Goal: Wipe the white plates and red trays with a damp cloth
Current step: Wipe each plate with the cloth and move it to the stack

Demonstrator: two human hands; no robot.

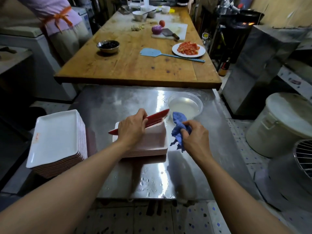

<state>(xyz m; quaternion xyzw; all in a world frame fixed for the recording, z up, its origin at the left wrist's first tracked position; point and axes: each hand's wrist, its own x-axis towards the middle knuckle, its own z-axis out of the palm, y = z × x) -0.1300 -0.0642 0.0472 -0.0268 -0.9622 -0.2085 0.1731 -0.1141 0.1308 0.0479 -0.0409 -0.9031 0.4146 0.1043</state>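
On a steel table (118, 102) my left hand (130, 128) grips a rectangular tray (156, 116), red on its back and white inside. It is tilted on edge above a short stack of the same trays (150, 146). My right hand (194, 135) holds a crumpled blue cloth (179, 125) just right of that stack, apart from the raised tray. A taller stack of white-faced trays (55, 139) sits at the table's left.
A clear bowl of water (184, 105) stands behind the cloth. Water drops lie on the table's near edge. Beyond is a wooden table (135, 65) with a cleaver, bowls, a spatula and a plate of tomato. A person stands at back left; a lidded white bin (283, 125) at right.
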